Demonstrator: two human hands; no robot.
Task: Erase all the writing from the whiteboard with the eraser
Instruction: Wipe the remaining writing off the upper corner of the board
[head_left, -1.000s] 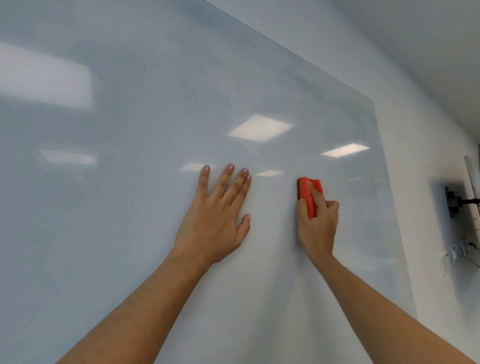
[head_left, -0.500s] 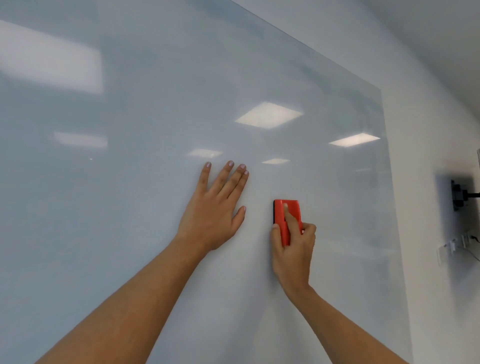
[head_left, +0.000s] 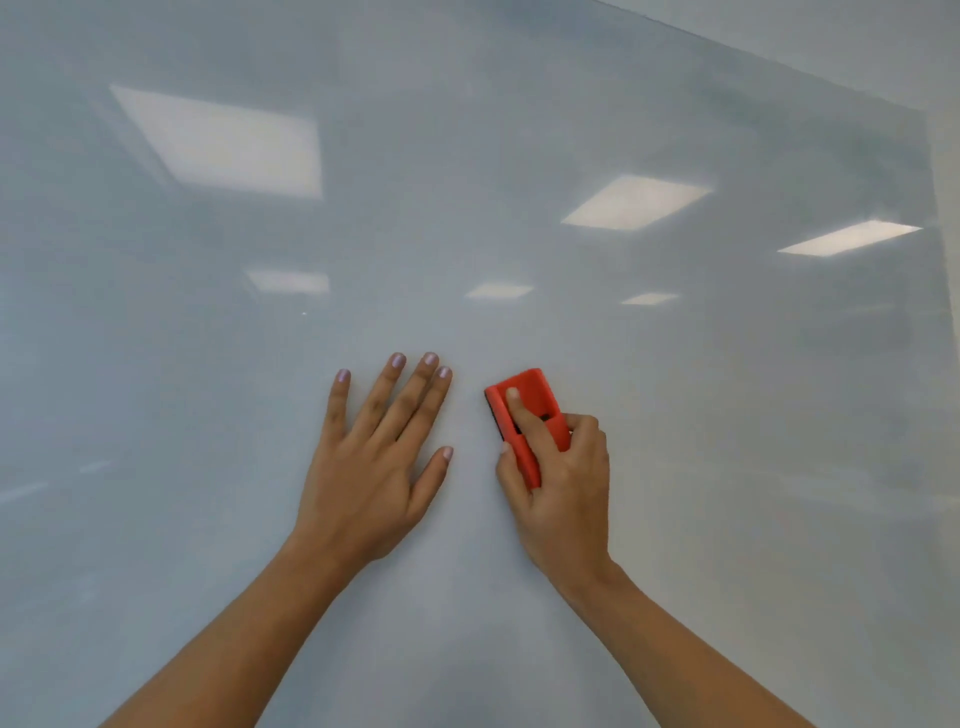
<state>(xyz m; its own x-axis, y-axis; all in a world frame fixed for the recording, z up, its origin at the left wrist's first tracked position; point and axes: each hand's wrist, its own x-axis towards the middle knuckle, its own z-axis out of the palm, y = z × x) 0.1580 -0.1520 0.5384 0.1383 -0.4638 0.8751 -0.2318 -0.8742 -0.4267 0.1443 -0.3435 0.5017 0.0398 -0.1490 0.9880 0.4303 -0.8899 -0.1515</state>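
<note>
A large glossy whiteboard (head_left: 467, 156) fills the view, and I see no writing on it, only reflected ceiling lights. My right hand (head_left: 561, 483) grips a red eraser (head_left: 535, 400) and holds it flat against the board, index finger laid along its back and thumb on its left side. My left hand (head_left: 374, 462) rests flat on the board just left of the eraser, fingers straight and spread, a small gap between the two hands.
The board's right edge (head_left: 935, 260) meets a pale wall (head_left: 948, 156) at the far right. Its top edge runs diagonally across the upper right corner.
My right hand has slid the eraser left and down, closer to my left hand. The view has shifted left, so the wall fittings at the right are out of frame.
</note>
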